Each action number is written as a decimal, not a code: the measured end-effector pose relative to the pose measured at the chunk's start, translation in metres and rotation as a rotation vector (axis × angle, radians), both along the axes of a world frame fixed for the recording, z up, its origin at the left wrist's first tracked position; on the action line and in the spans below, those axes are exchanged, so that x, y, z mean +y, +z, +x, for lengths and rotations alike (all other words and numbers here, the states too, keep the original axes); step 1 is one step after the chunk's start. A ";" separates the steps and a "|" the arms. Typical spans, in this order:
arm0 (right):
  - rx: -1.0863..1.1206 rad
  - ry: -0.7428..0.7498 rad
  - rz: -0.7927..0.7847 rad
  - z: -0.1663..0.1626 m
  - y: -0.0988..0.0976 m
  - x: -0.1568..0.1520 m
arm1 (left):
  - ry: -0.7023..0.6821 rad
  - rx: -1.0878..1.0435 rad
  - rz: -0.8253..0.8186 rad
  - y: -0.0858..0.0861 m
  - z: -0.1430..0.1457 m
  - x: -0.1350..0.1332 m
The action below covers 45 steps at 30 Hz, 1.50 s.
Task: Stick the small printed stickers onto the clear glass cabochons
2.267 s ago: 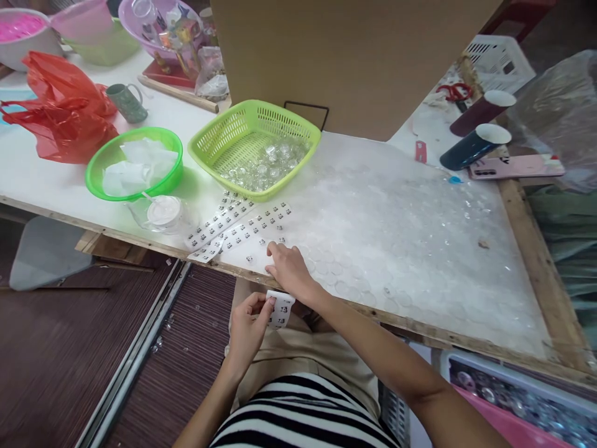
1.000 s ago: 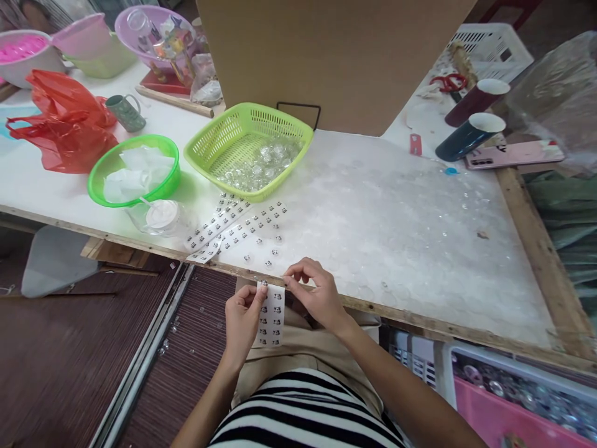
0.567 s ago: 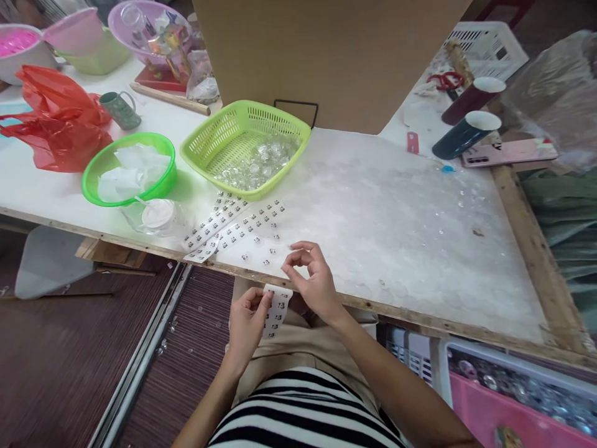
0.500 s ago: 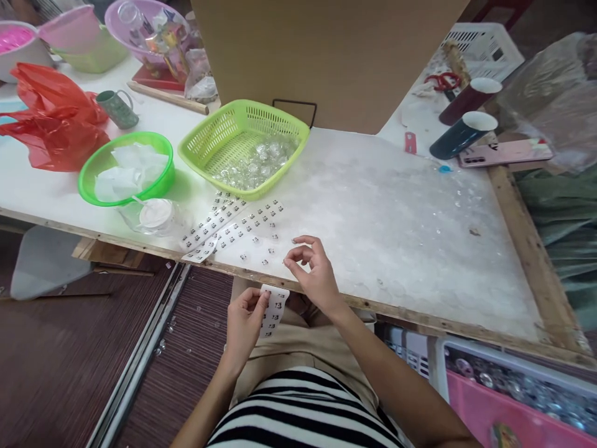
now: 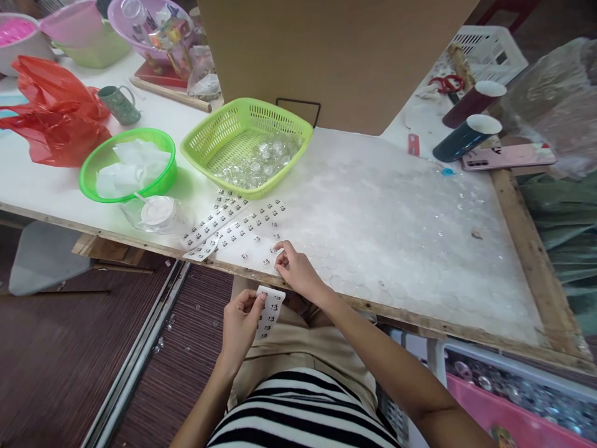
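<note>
Below the table's front edge, my left hand (image 5: 241,325) pinches a white strip of stickers (image 5: 270,316) printed with small black figures. My right hand (image 5: 298,269) is at the edge of the table, its fingers curled and pinched down close to the white surface; whatever they hold is too small to make out. Beside its fingertips lie several small clear pieces (image 5: 257,239) bearing the same black print. Further left, more sticker strips (image 5: 224,219) overlap on the table. Behind them a yellow-green basket (image 5: 196,152) holds a heap of clear, shiny round pieces (image 5: 268,158).
A green bowl (image 5: 174,171) with white sheets, a lidded cup (image 5: 158,211) and a red plastic bag (image 5: 65,130) are at left. Clear discs cover the right tabletop (image 5: 396,230). Cardboard (image 5: 336,62) rises behind; two tumblers (image 5: 466,138) and a phone (image 5: 510,157) lie at right.
My right hand has moved left and down to the table surface, its fingers drawing closer together. My left hand and the strip have shifted slightly left.
</note>
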State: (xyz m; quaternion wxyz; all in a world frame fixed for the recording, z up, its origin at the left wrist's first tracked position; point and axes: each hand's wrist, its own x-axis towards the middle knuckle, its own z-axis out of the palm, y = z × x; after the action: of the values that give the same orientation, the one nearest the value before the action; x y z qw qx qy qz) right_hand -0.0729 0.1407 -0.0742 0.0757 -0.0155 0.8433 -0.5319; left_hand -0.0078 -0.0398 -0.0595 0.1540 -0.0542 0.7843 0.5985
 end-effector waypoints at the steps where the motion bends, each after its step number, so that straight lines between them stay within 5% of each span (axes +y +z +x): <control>1: 0.010 0.014 0.026 -0.001 0.001 -0.001 | -0.002 0.000 0.002 0.000 0.000 0.000; 10: 0.084 0.227 0.442 -0.008 0.009 -0.010 | -0.006 0.013 -0.007 -0.004 -0.001 -0.001; 15: 0.132 0.222 0.635 -0.010 0.012 -0.015 | 0.000 0.000 0.016 -0.003 -0.001 -0.001; 20: 0.195 0.129 0.539 -0.008 0.008 -0.008 | 0.004 0.004 0.021 -0.003 0.000 -0.003; 25: 0.329 -0.179 0.352 -0.010 0.010 0.019 | 0.011 0.012 0.022 -0.006 0.000 -0.003; 30: 0.054 -0.140 0.192 -0.018 0.009 0.035 | -0.006 0.016 0.045 -0.005 -0.001 0.002; 45: 0.054 -0.023 0.567 -0.024 0.009 0.011 | -0.014 0.034 0.040 0.001 -0.004 0.003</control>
State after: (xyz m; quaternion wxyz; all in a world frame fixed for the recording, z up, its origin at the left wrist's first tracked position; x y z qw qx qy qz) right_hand -0.0972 0.1520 -0.0652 0.0483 0.0018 0.9602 -0.2749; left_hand -0.0116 -0.0368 -0.0586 0.1461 -0.0355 0.7751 0.6137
